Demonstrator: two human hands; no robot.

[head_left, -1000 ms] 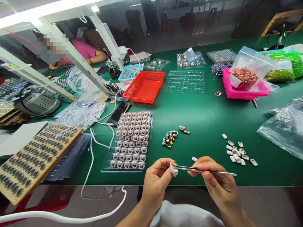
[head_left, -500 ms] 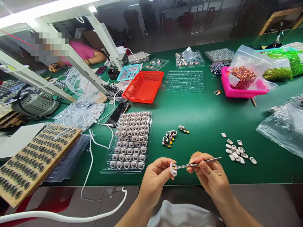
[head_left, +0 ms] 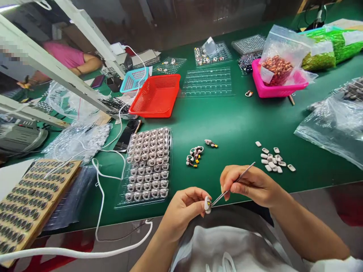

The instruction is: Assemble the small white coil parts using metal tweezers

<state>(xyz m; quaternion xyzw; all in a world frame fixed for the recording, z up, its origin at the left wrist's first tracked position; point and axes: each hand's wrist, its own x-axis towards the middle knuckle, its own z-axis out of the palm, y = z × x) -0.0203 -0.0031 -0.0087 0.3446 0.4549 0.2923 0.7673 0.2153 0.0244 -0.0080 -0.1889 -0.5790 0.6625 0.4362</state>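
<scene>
Between the thumb and fingers of my left hand (head_left: 187, 207) is a small white earphone shell (head_left: 207, 205) with a yellow bit showing inside. My right hand (head_left: 244, 183) grips metal tweezers (head_left: 238, 178), slanted down to the left. Their tips touch or nearly touch the inside of the shell; exact contact is too small to tell. Beyond my hands lies a cluster of white parts with wires and yellow ends (head_left: 195, 154). To the right of it are several loose white oval caps (head_left: 272, 161). A clear tray (head_left: 170, 170) filled with rows of shiny rounded pieces stands to the left.
A red basket (head_left: 170, 107) and a blue basket (head_left: 124, 87) stand behind the tray. At the right is a pink basket (head_left: 280, 91) with a bag of copper-coloured parts (head_left: 276, 70). A white cable (head_left: 99, 200) crosses the left side, near a wooden board (head_left: 74, 170) of dark ovals.
The tweezers have tilted more steeply, my right hand now higher than their tips. The shell has turned slightly in my left fingers. The view has shifted and tilted.
</scene>
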